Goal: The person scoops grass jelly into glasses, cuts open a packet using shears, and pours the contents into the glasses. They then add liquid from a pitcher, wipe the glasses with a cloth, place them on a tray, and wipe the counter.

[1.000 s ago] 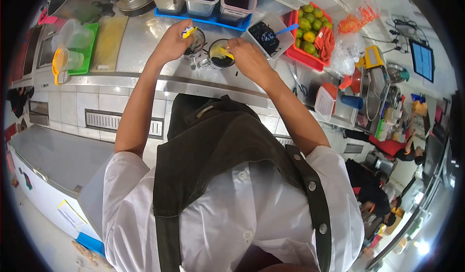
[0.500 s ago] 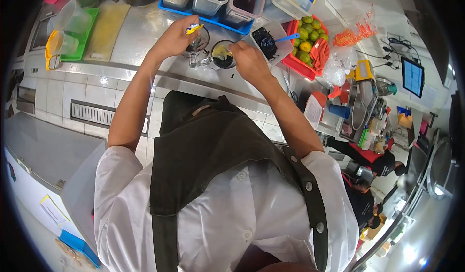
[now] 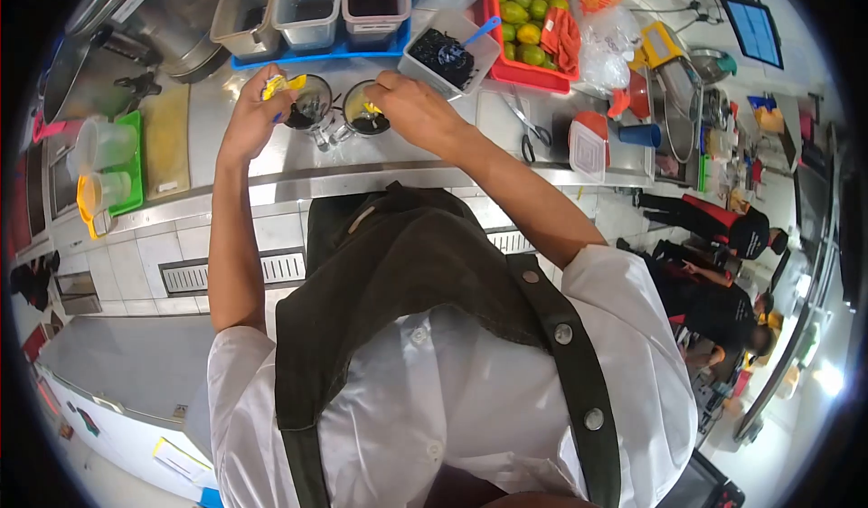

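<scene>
Two glass mugs stand side by side on the steel counter, dark contents in both. My left hand is closed on a small yellow and white packet beside the left mug. Over the right mug, the fingers of my right hand pinch something yellow at its rim; its shape is mostly hidden. Behind my right hand sits a clear tub of black strips with a blue-handled spoon.
Lidless tubs of dark contents stand on a blue tray. A red basket holds green citrus. Scissors lie right of my right hand. At left are a green tray and yellowish board. Co-workers stand far right.
The camera view has shifted, so the counter appears lower and farther left, and the scissors now show. Both hands remain at the mugs, with the yellow packet still in my left hand.
</scene>
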`<state>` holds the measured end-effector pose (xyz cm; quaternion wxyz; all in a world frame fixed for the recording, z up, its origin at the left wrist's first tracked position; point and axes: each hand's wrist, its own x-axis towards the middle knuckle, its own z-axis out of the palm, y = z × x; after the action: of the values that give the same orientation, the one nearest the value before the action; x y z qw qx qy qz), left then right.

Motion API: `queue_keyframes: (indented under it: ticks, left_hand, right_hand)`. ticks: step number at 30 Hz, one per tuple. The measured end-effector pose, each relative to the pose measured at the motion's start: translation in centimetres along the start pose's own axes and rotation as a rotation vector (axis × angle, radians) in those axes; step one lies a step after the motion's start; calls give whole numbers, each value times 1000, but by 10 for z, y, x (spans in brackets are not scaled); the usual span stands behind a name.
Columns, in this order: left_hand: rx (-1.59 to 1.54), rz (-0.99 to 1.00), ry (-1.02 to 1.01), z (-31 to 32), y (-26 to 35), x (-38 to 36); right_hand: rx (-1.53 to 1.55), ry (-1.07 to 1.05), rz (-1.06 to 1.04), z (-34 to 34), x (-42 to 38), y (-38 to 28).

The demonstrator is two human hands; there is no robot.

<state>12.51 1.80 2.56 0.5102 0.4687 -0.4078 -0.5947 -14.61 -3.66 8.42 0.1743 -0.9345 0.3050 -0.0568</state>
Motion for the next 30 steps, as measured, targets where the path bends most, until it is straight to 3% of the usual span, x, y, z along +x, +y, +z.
queue_keyframes:
  ticks: [7,15,18,21,24,28,30]
  left_hand:
    - [-26,-64,-57,-4,3,2]
    - [380,-83,-47,3,9,5]
    - [642,30,-10,3,4,8]
    - [831,275,59,8,2,9]
    - [891,171,78,17,18,3]
    - [921,174,124,21,22,4]
    - [956,78,152,23,29,3]
  right_hand:
    - [97,25,2,10,-3,9]
    - [153,54,-5,13,-6,5]
    - [106,31,-1,14,-1,6]
    - [72,39,51,8,-2,1]
    - [85,33,126,-2,-2,-3]
    - [-30,-54,194,0,0,0]
    - [-169,-30,86,10,2,9]
